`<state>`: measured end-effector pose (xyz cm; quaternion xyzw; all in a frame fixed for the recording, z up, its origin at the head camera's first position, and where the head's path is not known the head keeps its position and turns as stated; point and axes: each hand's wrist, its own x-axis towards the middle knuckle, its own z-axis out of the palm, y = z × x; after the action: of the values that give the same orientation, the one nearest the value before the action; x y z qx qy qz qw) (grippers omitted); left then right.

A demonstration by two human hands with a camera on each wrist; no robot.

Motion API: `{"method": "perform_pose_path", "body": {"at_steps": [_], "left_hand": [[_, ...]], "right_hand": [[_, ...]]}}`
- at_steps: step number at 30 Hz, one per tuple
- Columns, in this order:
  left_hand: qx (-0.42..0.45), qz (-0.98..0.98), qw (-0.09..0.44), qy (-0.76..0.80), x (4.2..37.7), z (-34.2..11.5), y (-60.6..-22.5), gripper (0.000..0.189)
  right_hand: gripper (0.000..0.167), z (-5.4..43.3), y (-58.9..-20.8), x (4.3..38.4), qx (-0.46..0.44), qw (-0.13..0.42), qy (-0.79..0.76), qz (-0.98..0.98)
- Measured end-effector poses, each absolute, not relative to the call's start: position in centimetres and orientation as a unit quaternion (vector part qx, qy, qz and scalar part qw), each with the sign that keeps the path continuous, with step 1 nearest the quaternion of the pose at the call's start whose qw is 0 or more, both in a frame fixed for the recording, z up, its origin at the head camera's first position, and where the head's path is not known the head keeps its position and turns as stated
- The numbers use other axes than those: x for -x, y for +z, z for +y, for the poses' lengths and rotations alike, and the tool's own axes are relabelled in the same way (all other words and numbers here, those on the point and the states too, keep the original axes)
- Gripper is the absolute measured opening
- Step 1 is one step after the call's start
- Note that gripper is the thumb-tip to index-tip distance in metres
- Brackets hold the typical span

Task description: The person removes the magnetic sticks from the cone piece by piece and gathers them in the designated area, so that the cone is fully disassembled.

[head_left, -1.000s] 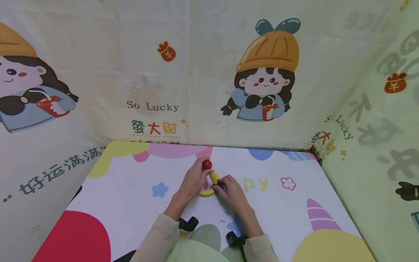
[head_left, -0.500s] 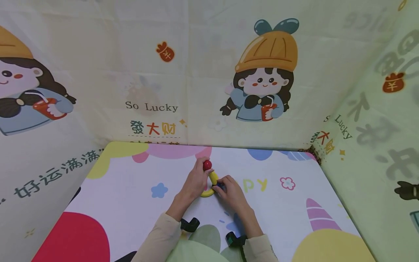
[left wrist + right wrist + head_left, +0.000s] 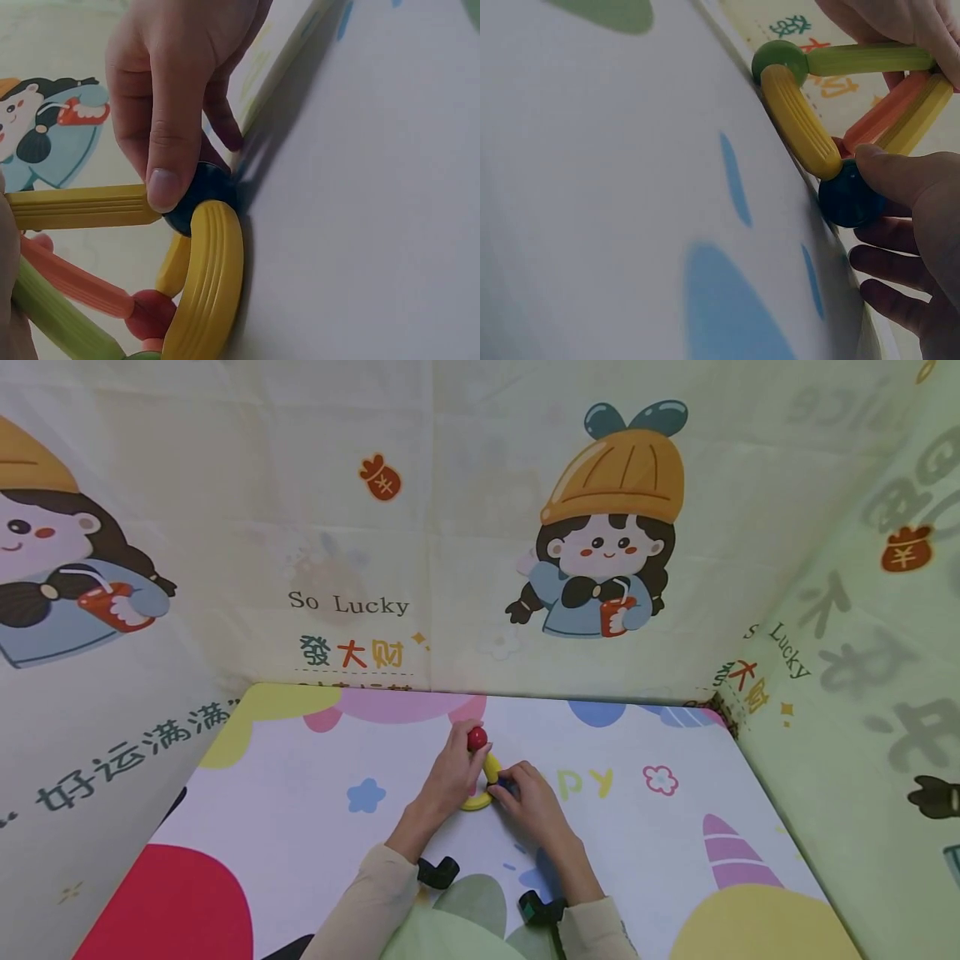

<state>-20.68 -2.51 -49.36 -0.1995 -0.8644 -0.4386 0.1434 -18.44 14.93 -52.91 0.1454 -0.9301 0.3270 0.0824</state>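
A small frame of magnetic sticks and balls stands on the table between the hands. Its base shows a curved yellow stick (image 3: 214, 277), a blue ball (image 3: 199, 199), a green ball (image 3: 780, 61) and a smaller-looking red ball (image 3: 151, 315). Straight yellow (image 3: 86, 207), orange (image 3: 79, 281) and green (image 3: 870, 58) sticks slant up and meet near a red top ball (image 3: 477, 738). My left hand (image 3: 450, 770) grips the frame at this top ball, its fingers hiding the joint. With thumb and fingers, my right hand (image 3: 534, 802) pinches the blue ball at the base.
A white printed mat (image 3: 300, 827) covers the table. Patterned cloth (image 3: 465, 543) hangs behind it and along both sides. Black wrist cameras (image 3: 437, 872) are strapped at both sleeves.
My left hand and the red top ball have shifted very slightly to the right. The right hand keeps its pinch on the blue ball.
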Motion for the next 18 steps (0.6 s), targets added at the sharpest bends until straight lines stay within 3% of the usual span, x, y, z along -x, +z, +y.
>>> {"method": "perform_pose_path", "body": {"at_steps": [18], "left_hand": [[0.196,-0.872,0.132,-0.429,21.16,-2.15,-49.28,0.039]], "right_hand": [[0.032,14.95,-52.73,18.45,-0.14,0.067,0.332,-0.93]]}}
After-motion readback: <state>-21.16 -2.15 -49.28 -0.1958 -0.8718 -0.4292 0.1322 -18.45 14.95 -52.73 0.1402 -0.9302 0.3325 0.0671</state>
